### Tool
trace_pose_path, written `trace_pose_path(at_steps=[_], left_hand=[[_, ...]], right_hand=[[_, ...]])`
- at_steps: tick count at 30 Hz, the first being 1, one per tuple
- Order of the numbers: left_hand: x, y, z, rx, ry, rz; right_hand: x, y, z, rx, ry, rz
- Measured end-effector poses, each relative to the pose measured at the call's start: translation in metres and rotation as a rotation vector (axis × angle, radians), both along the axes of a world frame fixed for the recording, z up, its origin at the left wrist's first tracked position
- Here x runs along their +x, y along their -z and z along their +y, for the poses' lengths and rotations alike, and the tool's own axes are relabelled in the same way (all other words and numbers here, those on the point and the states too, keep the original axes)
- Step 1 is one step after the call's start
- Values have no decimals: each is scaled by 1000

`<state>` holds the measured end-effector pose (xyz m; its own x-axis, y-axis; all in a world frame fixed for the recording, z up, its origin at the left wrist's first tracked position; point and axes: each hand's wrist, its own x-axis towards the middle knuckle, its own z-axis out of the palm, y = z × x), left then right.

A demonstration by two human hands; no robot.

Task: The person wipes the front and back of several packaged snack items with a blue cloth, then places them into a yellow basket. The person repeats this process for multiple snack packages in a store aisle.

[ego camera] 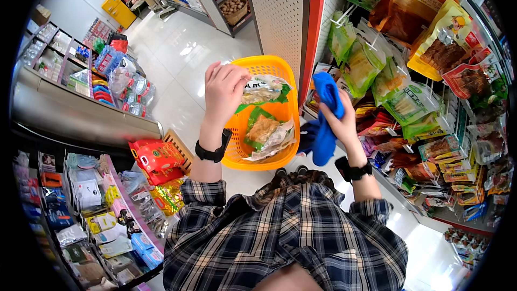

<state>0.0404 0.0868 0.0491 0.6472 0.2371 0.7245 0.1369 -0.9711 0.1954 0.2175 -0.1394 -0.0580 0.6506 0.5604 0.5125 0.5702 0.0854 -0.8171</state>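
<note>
My left hand (228, 91) is over the left rim of a yellow plastic shopping basket (295, 129), its fingers curled beside a clear and green food packet (264, 90). Whether the fingertips pinch that packet cannot be told. A second green-edged packet of light brown food (264, 129) lies lower in the basket, with crumpled clear and white wrapping at its side. To the right of the basket, my right hand (342, 119) grips a bunched blue cloth (325, 129) that hangs down from it. Both wrists wear black bands.
Hanging snack packets (412, 103) fill the rack on the right. Beyond the basket stands a perforated metal panel (278, 16). At left are a shelf of packaged goods (91, 194), red bags (157, 157) near a wooden crate (177, 149), and bottled water (141, 89). Tiled floor (173, 56) shows between.
</note>
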Motion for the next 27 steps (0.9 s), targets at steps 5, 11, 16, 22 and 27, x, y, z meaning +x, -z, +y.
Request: trace_pose_path(at_steps=[5,11,16,22,27], left_hand=[[26,62,41,-70,35,200],[54,146,78,-163,4,498],[84,175,98,-116,-115,440],[105,185,129,18,-256,382],[100,189,123,18,-254,334]], right_hand=[[6,34,-38,-88,111,222],[-11,50,-65,-241,198,169],[-18,66,-93,-267,311,309],[-24,68,-104,-225,414,395],[-25,66,-107,-240,449,382]])
